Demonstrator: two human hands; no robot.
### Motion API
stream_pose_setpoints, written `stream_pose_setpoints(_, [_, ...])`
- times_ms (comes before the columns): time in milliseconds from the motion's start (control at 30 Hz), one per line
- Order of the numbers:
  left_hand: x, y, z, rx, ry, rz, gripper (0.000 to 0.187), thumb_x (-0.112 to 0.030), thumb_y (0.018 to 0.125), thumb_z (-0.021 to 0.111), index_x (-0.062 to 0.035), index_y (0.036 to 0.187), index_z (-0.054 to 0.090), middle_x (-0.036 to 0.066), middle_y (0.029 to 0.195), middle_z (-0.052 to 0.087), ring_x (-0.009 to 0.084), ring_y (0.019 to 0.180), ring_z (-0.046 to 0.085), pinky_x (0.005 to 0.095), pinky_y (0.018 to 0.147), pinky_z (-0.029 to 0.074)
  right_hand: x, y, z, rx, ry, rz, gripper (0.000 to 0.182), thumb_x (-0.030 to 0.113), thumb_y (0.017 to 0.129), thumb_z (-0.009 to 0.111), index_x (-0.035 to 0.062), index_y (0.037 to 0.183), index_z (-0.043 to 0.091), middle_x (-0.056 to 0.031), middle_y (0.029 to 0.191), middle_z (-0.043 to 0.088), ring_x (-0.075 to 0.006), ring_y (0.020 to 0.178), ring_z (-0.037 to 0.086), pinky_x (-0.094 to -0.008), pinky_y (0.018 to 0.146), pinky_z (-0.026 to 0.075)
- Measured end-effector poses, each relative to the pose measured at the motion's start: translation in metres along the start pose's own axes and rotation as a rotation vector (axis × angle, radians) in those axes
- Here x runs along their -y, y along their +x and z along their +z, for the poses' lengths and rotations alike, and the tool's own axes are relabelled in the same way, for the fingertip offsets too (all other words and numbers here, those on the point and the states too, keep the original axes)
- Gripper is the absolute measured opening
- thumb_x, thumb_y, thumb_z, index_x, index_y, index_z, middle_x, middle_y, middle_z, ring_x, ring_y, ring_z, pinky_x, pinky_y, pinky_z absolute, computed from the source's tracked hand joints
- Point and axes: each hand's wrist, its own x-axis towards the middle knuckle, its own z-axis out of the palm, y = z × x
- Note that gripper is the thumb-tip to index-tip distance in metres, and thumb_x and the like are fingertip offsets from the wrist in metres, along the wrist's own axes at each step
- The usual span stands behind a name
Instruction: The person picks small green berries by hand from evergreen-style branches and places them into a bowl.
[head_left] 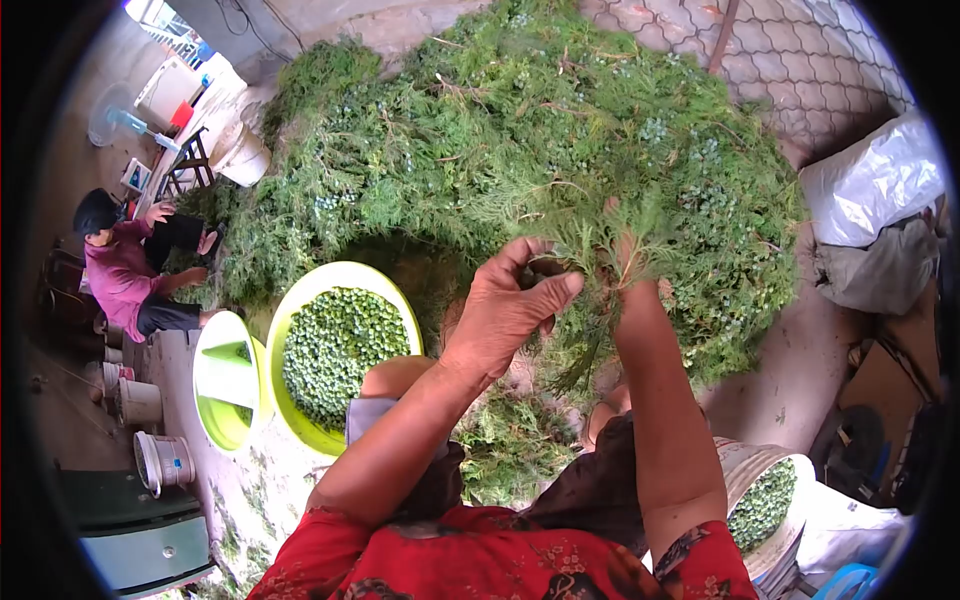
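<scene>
My right hand point(628, 262) grips a feathery evergreen sprig point(600, 245); the foliage covers most of its fingers. Just left of the sprig is my left hand point(510, 305), its fingers curled in toward the thumb. Whatever may be between those fingertips is too small or hidden to make out. Beyond both hands spreads a big heap of cut evergreen branches point(400, 150) bearing pale blue-green berries. By my left knee stands a lime-green tub point(408, 300) filled with green berries point(345, 350).
Left of the tub is a smaller lime-green basin point(215, 425). A bucket of berries point(765, 505) stands at lower right, below plastic-wrapped sacks point(875, 180). Another person point(125, 265) sits at the heap's left edge, near white buckets point(140, 402) and a fan point(115, 115).
</scene>
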Motion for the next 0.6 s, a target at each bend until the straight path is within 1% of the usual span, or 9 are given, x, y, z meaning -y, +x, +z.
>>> stream_pose_setpoints(67, [-0.003,0.004,0.003,-0.014,0.000,0.028,0.016,-0.015,0.080,0.069,-0.0058,0.087,0.058,-0.003,0.063,0.054,0.0037,0.050,0.045,0.0180,0.042,0.035,-0.001,0.014,0.002,-0.008,0.010,0.272,0.075,0.073,0.076,0.042,0.0075,0.112,0.052,-0.0054,0.071,0.057,-0.0154,0.052,0.052,-0.0298,0.043,0.040])
stream_pose_setpoints(200, [0.000,0.004,0.003,-0.083,0.022,0.026,0.014,-0.014,0.084,0.065,-0.0066,0.075,0.057,-0.005,0.057,0.050,0.0027,0.049,0.042,0.0193,0.042,0.033,-0.004,0.020,0.000,-0.058,-0.065,0.306,0.078,0.074,0.076,0.041,0.0059,0.114,0.051,-0.0055,0.072,0.058,-0.0155,0.054,0.053,-0.0298,0.045,0.042])
stream_pose_setpoints(267, [0.000,0.000,-0.004,-0.039,0.174,0.072,0.015,-0.013,0.084,0.064,-0.0064,0.073,0.057,-0.005,0.057,0.049,0.0029,0.049,0.041,0.0203,0.043,0.033,-0.001,0.016,0.001,-0.101,0.076,0.285,0.064,0.066,0.078,0.049,0.0148,0.117,0.053,-0.0046,0.092,0.057,-0.0214,0.070,0.050,-0.0327,0.053,0.039])
stream_pose_setpoints(367, [0.005,-0.014,-0.009,0.072,0.344,0.177,0.019,-0.014,0.087,0.059,-0.0053,0.070,0.057,-0.005,0.056,0.046,0.0040,0.049,0.038,0.0226,0.045,0.033,-0.007,0.037,-0.012,-0.150,0.038,0.176,0.058,0.062,0.081,0.048,0.0171,0.118,0.052,-0.0038,0.091,0.058,-0.0193,0.072,0.050,-0.0311,0.054,0.039])
stream_pose_setpoints(433, [-0.035,-0.044,0.004,0.341,0.491,-0.524,0.021,-0.021,0.089,0.056,-0.0045,0.077,0.059,-0.004,0.061,0.049,0.0048,0.049,0.038,0.0220,0.046,0.033,0.009,0.022,-0.016,-0.182,0.183,0.206,0.056,0.058,0.082,0.050,0.0150,0.118,0.052,-0.0030,0.091,0.059,-0.0162,0.076,0.051,-0.0315,0.052,0.040])
stream_pose_setpoints(467, [-0.041,-0.057,0.004,0.345,0.491,-0.528,0.021,-0.021,0.089,0.056,-0.0045,0.077,0.059,-0.004,0.061,0.049,0.0048,0.049,0.038,0.0220,0.046,0.033,-0.003,0.026,-0.033,-0.138,0.241,0.079,0.055,0.056,0.082,0.053,0.0128,0.115,0.052,-0.0029,0.090,0.059,-0.0149,0.075,0.052,-0.0324,0.051,0.041])
stream_pose_setpoints(500, [-0.044,-0.071,0.002,0.283,0.521,-0.385,0.023,-0.024,0.090,0.054,-0.0043,0.081,0.060,-0.003,0.064,0.050,0.0049,0.049,0.039,0.0218,0.045,0.034,-0.005,0.025,-0.040,-0.093,0.297,-0.048,0.054,0.054,0.081,0.056,0.0106,0.113,0.053,-0.0028,0.088,0.059,-0.0137,0.074,0.053,-0.0333,0.050,0.041])
stream_pose_setpoints(567, [-0.049,-0.079,-0.025,0.099,0.710,-0.113,0.021,-0.025,0.089,0.053,-0.0059,0.085,0.061,-0.003,0.067,0.053,0.0050,0.051,0.043,0.0199,0.044,0.034,-0.007,0.041,-0.041,-0.197,0.166,-0.042,0.052,0.053,0.083,0.055,0.0081,0.109,0.053,-0.0044,0.083,0.060,-0.0138,0.060,0.052,-0.0331,0.046,0.041])
stream_pose_setpoints(600, [-0.052,-0.079,-0.049,-0.024,0.866,0.018,0.017,-0.022,0.087,0.053,-0.0078,0.085,0.061,-0.003,0.067,0.055,0.0050,0.053,0.047,0.0184,0.044,0.034,-0.018,0.057,-0.044,-0.201,0.247,0.152,0.048,0.051,0.084,0.053,0.0093,0.107,0.054,-0.0055,0.079,0.060,-0.0138,0.052,0.050,-0.0309,0.044,0.040])
